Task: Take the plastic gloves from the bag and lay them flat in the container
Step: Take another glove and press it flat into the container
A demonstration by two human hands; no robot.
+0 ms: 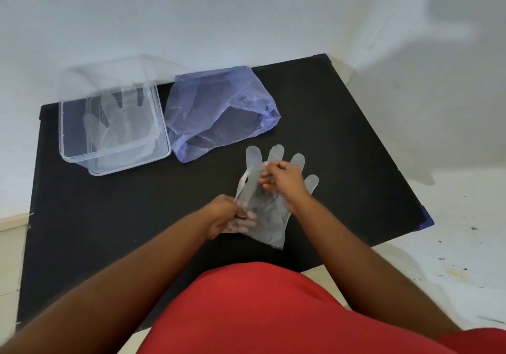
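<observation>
Both hands pinch the glove [269,211]: left hand [227,215] low, right hand [284,182] high. The container [82,159] sits far-left of it.

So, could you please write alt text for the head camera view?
Two bare hands, left hand and right hand, hold a clear plastic glove over a black table. Behind sit a clear container holding another glove and a purple bag.

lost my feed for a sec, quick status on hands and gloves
Left hand pinching the glove at its cuff, right hand at its fingers. One glove in container. Bag lies beside it; path clear.
</observation>
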